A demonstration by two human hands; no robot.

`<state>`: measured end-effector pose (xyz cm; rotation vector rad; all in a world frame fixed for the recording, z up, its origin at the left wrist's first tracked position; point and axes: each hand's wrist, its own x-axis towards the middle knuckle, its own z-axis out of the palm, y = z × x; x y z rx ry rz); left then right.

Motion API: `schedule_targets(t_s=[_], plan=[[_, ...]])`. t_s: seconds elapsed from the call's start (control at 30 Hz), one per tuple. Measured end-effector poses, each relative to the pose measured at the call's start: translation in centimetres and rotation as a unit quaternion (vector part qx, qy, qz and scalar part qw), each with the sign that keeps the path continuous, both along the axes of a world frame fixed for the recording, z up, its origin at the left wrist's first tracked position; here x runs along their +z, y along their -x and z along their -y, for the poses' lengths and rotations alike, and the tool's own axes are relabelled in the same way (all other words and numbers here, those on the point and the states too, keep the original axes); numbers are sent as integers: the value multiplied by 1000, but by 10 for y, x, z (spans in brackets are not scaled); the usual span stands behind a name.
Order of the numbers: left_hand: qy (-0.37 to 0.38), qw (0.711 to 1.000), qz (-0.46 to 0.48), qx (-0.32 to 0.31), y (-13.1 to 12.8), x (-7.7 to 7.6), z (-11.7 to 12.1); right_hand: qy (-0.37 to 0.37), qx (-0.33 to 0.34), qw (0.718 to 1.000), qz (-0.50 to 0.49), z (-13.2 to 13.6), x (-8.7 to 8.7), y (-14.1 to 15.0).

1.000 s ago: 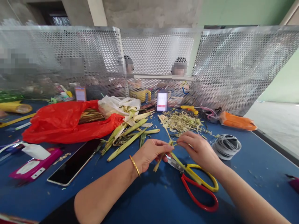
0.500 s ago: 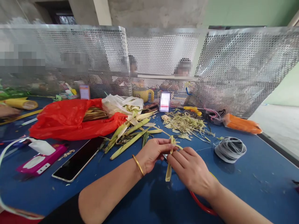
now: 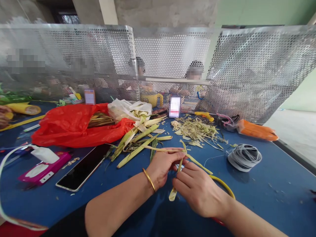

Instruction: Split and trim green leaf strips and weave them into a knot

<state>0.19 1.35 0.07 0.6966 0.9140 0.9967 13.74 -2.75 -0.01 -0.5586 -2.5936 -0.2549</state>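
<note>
In front of me, my left hand [image 3: 161, 164], with a gold bangle on the wrist, pinches pale yellow-green leaf strips [image 3: 182, 154] where they cross. One strip points left past the thumb and another slants right toward a yellow curved band [image 3: 224, 185]. My right hand [image 3: 197, 187] is closed around the lower part of the upright strip, whose pale cut end [image 3: 172, 195] sticks out below the fingers. Something small and whitish shows between the hands; I cannot make out what it is. Behind lie long dried leaves [image 3: 135, 153] and a heap of shredded trimmings [image 3: 197, 130].
On the blue table are a red plastic bag [image 3: 64, 128], a dark phone [image 3: 82, 169], a purple power strip [image 3: 44, 169], a coil of grey cord [image 3: 244, 157] and an orange packet [image 3: 258, 130]. A perforated metal screen [image 3: 170, 49] stands behind, with people beyond it.
The crossing strips have spread: one now reaches left and one right. My right hand has shifted slightly down and left, drawing the upright strip's lower end toward me.
</note>
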Motion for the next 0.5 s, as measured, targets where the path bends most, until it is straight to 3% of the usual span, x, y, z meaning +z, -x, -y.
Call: schedule_targets(t_s=[0.17, 0.3, 0.37, 0.43, 0.5], plan=[[44, 999, 16, 3, -4, -6, 0, 10, 10, 1000, 21, -1, -6, 3], [42, 999, 29, -10, 0, -4, -7, -1, 3, 1000, 3, -1, -1, -2], [19, 999, 23, -12, 4, 0, -10, -33, -60, 995, -76, -2, 5, -8], [2, 1000, 13, -13, 8, 5, -12, -54, -178, 970, -159, -6, 9, -15], [-11, 1000, 2, -20, 9, 7, -11, -7, -276, 945, -176, -11, 8, -19]])
